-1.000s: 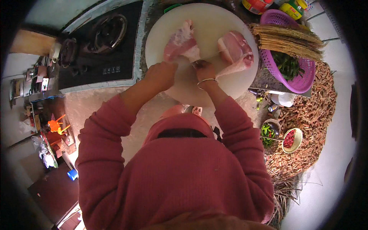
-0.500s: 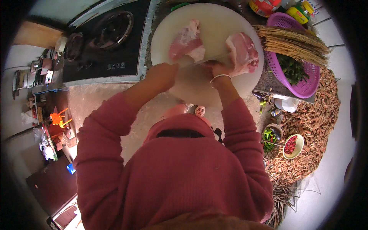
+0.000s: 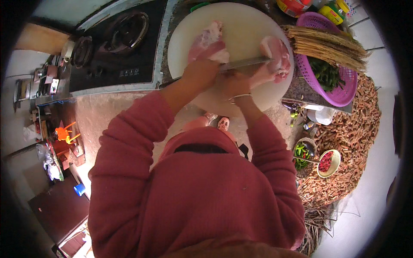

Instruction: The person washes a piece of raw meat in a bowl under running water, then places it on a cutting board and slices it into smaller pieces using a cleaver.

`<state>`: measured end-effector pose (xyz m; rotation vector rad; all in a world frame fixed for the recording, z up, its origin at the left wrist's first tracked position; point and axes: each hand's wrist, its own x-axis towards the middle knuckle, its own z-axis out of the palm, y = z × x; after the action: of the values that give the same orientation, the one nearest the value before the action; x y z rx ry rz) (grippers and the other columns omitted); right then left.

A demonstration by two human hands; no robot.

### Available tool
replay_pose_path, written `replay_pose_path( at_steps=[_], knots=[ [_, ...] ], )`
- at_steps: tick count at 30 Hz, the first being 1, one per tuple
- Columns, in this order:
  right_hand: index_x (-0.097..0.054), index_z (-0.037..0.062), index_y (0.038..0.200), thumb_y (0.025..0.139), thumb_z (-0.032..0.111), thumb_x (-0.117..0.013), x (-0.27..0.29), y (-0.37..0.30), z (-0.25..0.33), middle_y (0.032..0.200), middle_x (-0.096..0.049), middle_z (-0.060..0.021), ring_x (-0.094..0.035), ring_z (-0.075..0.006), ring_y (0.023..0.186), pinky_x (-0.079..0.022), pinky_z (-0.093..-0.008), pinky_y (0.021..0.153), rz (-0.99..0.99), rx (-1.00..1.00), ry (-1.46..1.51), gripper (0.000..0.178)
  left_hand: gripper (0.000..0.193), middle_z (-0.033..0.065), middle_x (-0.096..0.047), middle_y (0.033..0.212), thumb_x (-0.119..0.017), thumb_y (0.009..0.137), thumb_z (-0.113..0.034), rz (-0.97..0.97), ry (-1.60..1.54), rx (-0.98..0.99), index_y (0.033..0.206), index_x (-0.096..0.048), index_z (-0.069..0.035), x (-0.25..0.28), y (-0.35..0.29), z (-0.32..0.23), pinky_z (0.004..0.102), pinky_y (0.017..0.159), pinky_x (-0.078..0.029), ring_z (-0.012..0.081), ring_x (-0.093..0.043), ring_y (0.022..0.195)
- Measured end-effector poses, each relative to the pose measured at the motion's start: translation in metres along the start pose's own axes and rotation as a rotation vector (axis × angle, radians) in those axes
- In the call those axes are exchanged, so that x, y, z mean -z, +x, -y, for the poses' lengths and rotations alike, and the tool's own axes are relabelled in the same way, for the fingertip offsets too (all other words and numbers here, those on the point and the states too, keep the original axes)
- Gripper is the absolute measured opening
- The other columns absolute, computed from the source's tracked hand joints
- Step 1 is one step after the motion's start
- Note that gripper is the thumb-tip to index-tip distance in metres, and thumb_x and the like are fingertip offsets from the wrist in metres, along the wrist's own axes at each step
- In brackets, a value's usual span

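Note:
My left hand (image 3: 201, 74) is closed around the handle of a large knife, whose blade (image 3: 245, 63) points right across the round white cutting board (image 3: 245, 21). The blade's tip reaches over a piece of raw meat (image 3: 279, 60) on the board's right side. Below the blade, my right hand (image 3: 235, 85), with a bracelet at the wrist, is curled at the near end of that meat and appears to hold it; its fingertips are partly hidden and blurred. A second raw meat piece (image 3: 208, 43) lies on the left of the board, just beyond my left hand.
Left of the board is a black gas stove (image 3: 116, 56). On the right, a purple basket (image 3: 350, 92) holds green leaves, with a straw brush (image 3: 327, 45) across it. Jars (image 3: 333, 13) stand behind. Lower down are corn cobs (image 3: 357, 129) and a bowl (image 3: 334, 172) of red chillies.
My left hand has moved right and slightly up, carrying the knife so its blade now lies over the right-hand meat. My right hand has shifted a little left and toward me.

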<state>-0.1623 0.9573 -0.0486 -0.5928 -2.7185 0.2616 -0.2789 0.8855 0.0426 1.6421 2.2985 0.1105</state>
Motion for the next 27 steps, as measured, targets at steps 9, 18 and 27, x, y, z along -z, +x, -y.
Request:
replay_pose_path(
  at_steps=[9,18,27],
  knots=[
    [-0.059,0.0030,0.082,0.072,0.013,-0.053,-0.018,-0.012,-0.020,0.069,-0.059,-0.0100,-0.057,-0.0192,0.063,-0.044,-0.0286,0.060,-0.025,-0.254,0.795,0.016,0.023,0.0128,-0.058,0.075,-0.049,0.068,-0.009,0.204,0.225,0.094,0.091,-0.051,-0.009,0.010,-0.043,0.030,0.0391,0.059,-0.045,0.0289,-0.058,0.069],
    [-0.060,0.0028,0.085,0.073,0.013,-0.053,0.032,-0.022,-0.009,0.064,-0.057,-0.0083,-0.053,-0.0139,0.056,-0.043,-0.0258,0.055,0.013,-0.326,0.721,0.018,0.027,0.0127,-0.058,0.073,-0.052,0.070,-0.009,-0.069,0.060,-0.020,0.097,-0.051,-0.008,-0.009,0.007,0.022,0.0377,0.052,-0.044,0.0279,-0.057,0.063],
    [-0.059,-0.0005,0.081,0.070,0.013,-0.057,0.045,-0.010,-0.051,0.055,-0.044,-0.0005,-0.043,-0.0085,0.051,-0.036,-0.0227,0.045,0.356,-0.601,0.808,0.018,0.027,0.0153,-0.055,0.065,-0.056,0.069,-0.021,0.065,-0.645,0.444,0.082,-0.057,0.002,0.017,-0.002,0.064,0.0330,0.054,-0.042,0.0242,-0.054,0.060]
  ],
)
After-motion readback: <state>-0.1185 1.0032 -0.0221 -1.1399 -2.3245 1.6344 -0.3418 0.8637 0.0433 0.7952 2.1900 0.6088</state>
